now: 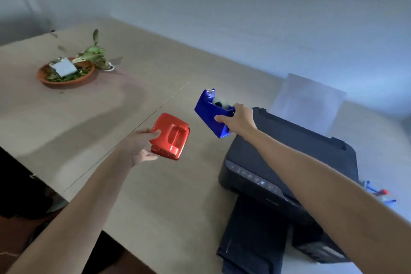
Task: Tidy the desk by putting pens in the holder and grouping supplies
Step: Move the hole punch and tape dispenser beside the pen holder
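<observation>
Both arms outstretched — fingers (pixel 155 134) clasped

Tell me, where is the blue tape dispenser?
The tape dispenser is in the right hand, held above the desk, just beyond the printer's far corner.

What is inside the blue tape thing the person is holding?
Inside the blue plastic tape dispenser, a blurry whitish roll on a dark hub shows at the open top. The right hand gripping its rear end covers the rest, so how much tape remains is unclear.
</observation>
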`<action>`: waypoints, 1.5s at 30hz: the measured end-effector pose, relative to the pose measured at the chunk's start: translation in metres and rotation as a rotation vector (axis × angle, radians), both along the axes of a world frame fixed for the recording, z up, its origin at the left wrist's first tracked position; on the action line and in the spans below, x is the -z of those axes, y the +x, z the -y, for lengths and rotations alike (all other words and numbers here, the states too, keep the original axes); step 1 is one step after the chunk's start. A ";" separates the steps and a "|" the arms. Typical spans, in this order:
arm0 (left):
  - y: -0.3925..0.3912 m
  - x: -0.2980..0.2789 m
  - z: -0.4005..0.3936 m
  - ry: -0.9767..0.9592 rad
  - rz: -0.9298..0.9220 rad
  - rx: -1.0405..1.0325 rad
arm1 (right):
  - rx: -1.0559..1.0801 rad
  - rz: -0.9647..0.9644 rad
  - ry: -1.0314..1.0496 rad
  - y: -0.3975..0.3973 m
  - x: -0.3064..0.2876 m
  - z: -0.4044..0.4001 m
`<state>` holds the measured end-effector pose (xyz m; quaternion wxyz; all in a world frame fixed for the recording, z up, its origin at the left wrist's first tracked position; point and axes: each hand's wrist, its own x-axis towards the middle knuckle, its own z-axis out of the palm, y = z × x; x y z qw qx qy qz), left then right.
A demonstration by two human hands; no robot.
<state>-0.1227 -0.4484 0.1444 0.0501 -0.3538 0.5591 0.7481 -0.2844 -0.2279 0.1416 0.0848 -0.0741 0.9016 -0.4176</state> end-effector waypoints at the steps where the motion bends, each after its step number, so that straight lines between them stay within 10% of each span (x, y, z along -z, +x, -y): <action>1: -0.005 -0.013 -0.020 0.002 -0.030 0.031 | 0.023 -0.033 -0.016 0.002 -0.017 -0.025; 11: -0.037 -0.070 -0.254 0.205 -0.172 0.365 | 0.273 -0.218 -0.007 0.054 -0.106 -0.305; 22: 0.007 -0.012 -0.526 0.267 0.016 0.648 | 0.644 -0.089 0.010 0.132 -0.037 -0.559; 45: -0.027 0.190 -0.593 -0.138 0.199 0.409 | 0.887 0.268 -0.004 0.137 0.157 -0.514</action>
